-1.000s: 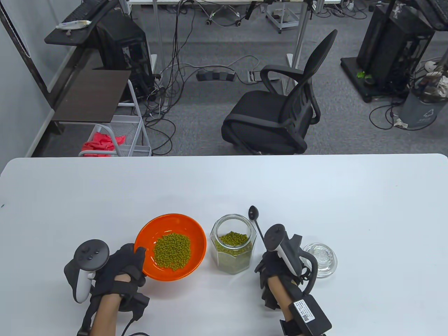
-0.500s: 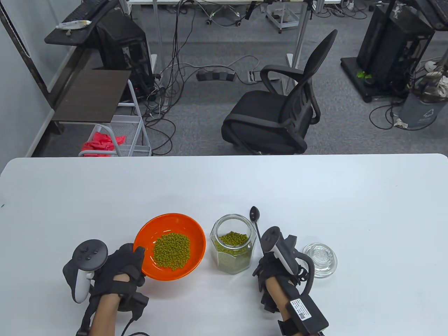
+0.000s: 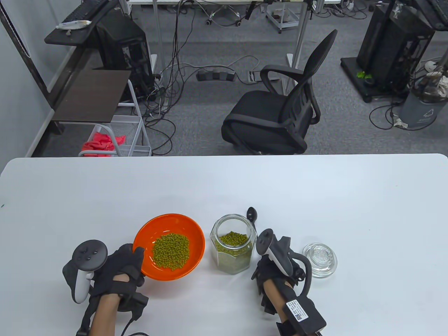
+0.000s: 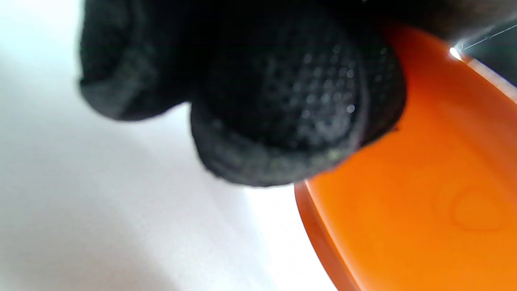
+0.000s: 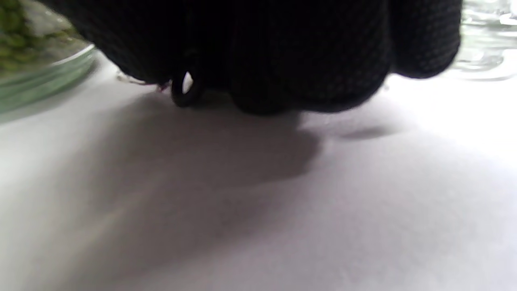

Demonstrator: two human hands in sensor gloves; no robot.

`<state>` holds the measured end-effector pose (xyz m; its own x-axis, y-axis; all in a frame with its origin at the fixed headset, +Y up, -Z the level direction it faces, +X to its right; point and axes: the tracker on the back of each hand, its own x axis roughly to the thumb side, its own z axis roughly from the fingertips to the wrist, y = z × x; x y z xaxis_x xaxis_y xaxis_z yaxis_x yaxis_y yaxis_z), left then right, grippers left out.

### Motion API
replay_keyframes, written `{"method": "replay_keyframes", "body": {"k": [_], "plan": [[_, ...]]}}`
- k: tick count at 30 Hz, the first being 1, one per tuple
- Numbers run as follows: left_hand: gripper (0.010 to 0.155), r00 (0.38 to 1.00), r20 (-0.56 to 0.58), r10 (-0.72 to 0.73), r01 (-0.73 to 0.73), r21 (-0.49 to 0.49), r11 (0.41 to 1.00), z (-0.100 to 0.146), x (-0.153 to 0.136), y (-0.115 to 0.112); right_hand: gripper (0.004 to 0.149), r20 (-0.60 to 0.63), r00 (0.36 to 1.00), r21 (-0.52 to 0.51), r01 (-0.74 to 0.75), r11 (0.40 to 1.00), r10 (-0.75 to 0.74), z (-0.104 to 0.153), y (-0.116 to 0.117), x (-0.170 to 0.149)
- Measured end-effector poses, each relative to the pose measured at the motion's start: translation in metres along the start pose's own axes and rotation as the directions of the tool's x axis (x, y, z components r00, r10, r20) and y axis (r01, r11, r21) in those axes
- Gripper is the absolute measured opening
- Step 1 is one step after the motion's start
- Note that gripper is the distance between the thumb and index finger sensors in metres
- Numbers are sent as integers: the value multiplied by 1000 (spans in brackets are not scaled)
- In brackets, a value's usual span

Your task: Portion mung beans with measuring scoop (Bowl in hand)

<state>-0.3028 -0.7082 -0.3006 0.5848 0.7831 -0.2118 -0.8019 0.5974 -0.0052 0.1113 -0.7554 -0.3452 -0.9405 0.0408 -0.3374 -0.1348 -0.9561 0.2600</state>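
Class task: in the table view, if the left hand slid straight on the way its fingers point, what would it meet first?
The left hand already grips the orange bowl at its near-left rim, so the bowl comes first; beyond it stands the glass jar, though depth is unclear.

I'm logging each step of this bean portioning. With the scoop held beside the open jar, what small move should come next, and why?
Probably tip the black scoop over the jar rim and dip it into the mung beans. The right hand holds its handle just beside the open jar, the scoop head looks empty, and the left hand grips the orange bowl, ready to receive.
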Motion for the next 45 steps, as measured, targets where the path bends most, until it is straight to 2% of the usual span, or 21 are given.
{"method": "replay_keyframes", "body": {"k": [10, 16, 21, 25, 32, 37, 45], "plan": [[55, 1000, -24, -11, 11, 19, 1000, -1, -3, 1, 47, 36, 999, 10, 2, 1000, -3, 5, -2, 0], [55, 998, -53, -38, 39, 15, 999, -3, -7, -2, 52, 91, 985, -40, 148, 988, -144, 18, -23, -14], [55, 995, -75, -58, 60, 17, 998, -5, -9, -4, 58, 221, 925, -150, 345, 927, -309, 32, -46, -33], [55, 993, -97, -65, 66, 7, 998, -8, -13, -9, 61, 302, 889, -244, 422, 873, -345, 39, -55, -46], [56, 985, -142, -97, 94, -22, 995, -11, -18, -18, 65, 389, 863, -349, 461, 816, -321, 45, -45, -64], [56, 979, -165, -117, 110, -53, 993, -14, -20, -24, 69, 340, 888, -345, 425, 836, -311, 43, -44, -76], [57, 968, -198, -157, 138, -105, 985, -18, -25, -34, 70, 334, 897, -366, 405, 838, -288, 45, -46, -77]]}}
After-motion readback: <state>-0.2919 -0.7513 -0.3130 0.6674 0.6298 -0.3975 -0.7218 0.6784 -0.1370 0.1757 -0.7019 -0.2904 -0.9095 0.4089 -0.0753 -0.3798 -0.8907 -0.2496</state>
